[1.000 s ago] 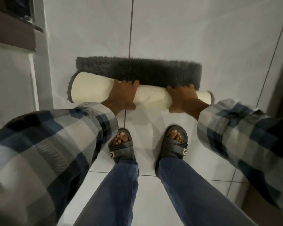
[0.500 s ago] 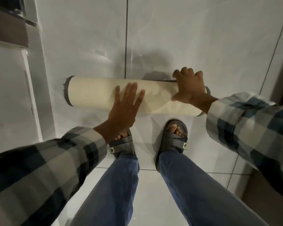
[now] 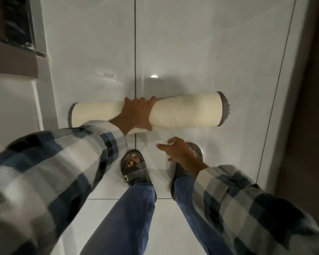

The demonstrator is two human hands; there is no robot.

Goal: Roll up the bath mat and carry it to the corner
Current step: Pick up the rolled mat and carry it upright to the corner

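The bath mat [image 3: 188,112] is rolled into a tight tube, cream backing outside, grey pile showing at both ends. It lies crosswise on the white floor tiles just ahead of my feet. My left hand [image 3: 136,115] wraps over the middle of the roll, fingers curled across its top. Nearer to me, my right hand [image 3: 180,153] hovers free above my right sandal, fingers loosely spread and holding nothing.
My feet wear grey sandals [image 3: 134,168] right behind the roll. A white door frame [image 3: 44,70] and a step with a dark ledge [image 3: 13,65] stand on the left. A dark wall or door [image 3: 309,107] runs along the right.
The last flat strip of mat has been rolled in. My left hand went from lying flat to gripping the roll's middle. My right hand let go of the right end and drew back.
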